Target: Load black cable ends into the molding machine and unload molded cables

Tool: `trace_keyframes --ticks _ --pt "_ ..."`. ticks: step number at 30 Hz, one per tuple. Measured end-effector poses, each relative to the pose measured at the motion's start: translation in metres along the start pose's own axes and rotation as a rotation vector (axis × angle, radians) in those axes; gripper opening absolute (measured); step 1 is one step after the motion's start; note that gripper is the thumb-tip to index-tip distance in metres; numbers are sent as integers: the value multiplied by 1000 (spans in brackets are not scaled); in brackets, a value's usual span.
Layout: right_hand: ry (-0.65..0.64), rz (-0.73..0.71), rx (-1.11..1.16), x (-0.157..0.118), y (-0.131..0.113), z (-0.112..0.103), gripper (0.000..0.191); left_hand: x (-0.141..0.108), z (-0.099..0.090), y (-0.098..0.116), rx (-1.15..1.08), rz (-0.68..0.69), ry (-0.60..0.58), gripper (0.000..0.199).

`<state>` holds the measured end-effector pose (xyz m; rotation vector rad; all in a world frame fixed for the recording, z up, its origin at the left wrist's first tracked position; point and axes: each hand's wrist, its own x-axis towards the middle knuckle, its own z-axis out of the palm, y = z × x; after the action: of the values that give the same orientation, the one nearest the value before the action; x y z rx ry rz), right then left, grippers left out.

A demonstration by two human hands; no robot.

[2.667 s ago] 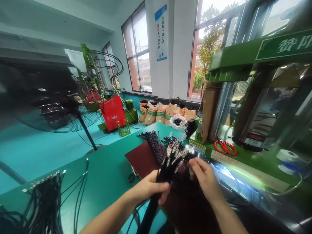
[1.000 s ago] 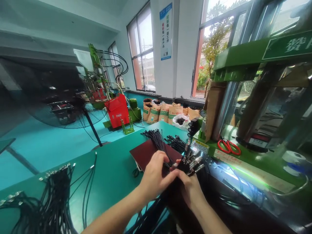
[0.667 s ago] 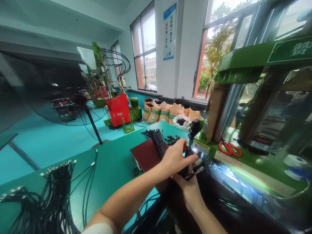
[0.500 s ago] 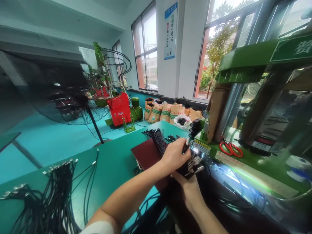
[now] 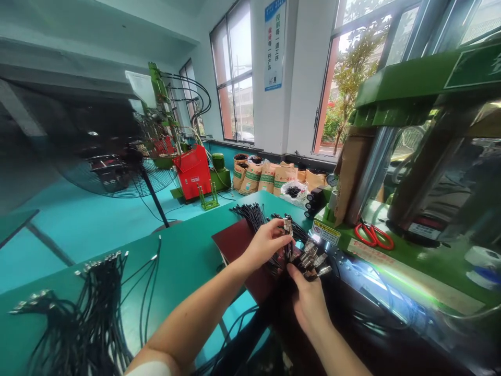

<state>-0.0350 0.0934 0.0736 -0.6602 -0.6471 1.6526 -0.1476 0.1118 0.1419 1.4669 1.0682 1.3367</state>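
Cables (image 5: 309, 255) were bunched at the right end of the maroon board (image 5: 230, 242), the right hand's grip (image 5: 311, 297) wrapped around them, the left hand's grip (image 5: 268, 243) pinching a few below their metal tips (image 5: 288, 226). Handling them well, I judged, wanted steady lower support and level tips. Their long axis slanted up, tips pointing rightward from the board, the pinched few nearly upright.
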Motion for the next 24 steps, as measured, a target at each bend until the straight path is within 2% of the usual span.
trace_keyframes --ticks 4,6,10,12,19,24 --pt "-68 -51 -73 -1 1 -2 44 3 -3 0 190 17 30 16" --pt "-39 -78 -120 0 2 -4 46 4 1 1 239 31 35 12" --pt "-38 -112 -140 1 2 -8 39 2 9 8 94 -48 -155 19" --pt "-76 -111 -116 1 0 -7 32 1 9 13 70 -73 -193 24" --pt "-139 24 -32 -1 -9 -4 24 -8 -4 15 106 -4 -96 29" --pt "-158 20 -36 4 -11 -5 20 -23 -14 9 206 126 -51 26"
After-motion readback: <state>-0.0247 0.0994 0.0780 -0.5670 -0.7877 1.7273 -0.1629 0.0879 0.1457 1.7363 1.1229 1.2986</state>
